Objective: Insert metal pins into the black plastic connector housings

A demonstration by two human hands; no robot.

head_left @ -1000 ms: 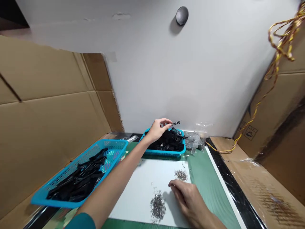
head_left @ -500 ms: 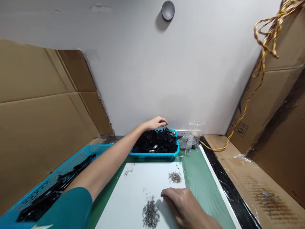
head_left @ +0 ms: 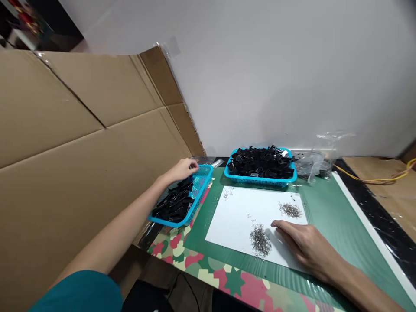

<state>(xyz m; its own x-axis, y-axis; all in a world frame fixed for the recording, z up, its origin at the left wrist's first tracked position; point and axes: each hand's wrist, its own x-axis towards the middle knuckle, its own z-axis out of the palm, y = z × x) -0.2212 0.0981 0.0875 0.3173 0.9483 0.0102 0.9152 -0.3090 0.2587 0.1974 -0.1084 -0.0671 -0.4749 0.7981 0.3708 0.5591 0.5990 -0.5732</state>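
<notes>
My left hand [head_left: 183,169] is held over the far end of the left blue basket [head_left: 208,180]. Its fingers are loosely bent with a gap, and nothing shows in them. Long black plastic pieces [head_left: 175,203] lie inside that basket. Over the white board [head_left: 234,221], my right hand [head_left: 297,240] has thumb and forefinger pinched together; whatever they hold is too small or hidden to make out. Beside those fingertips is a pile of small metal pieces [head_left: 260,240]. A second small metal pile [head_left: 290,210] lies farther back, with a few scattered metal bits [head_left: 228,193] at the board's far left corner.
A blue basket [head_left: 256,178] heaped with black plastic parts [head_left: 261,162] stands against the wall. Right of it lies a clear plastic bag [head_left: 310,167]. Cardboard [head_left: 130,138] walls the left side. A green mat [head_left: 328,208] covers the table, and a yellow cable [head_left: 373,180] runs at right.
My left hand has moved from above the back basket to above the left basket. The view has turned left and downward. My right hand stays pinched beside the metal pile.
</notes>
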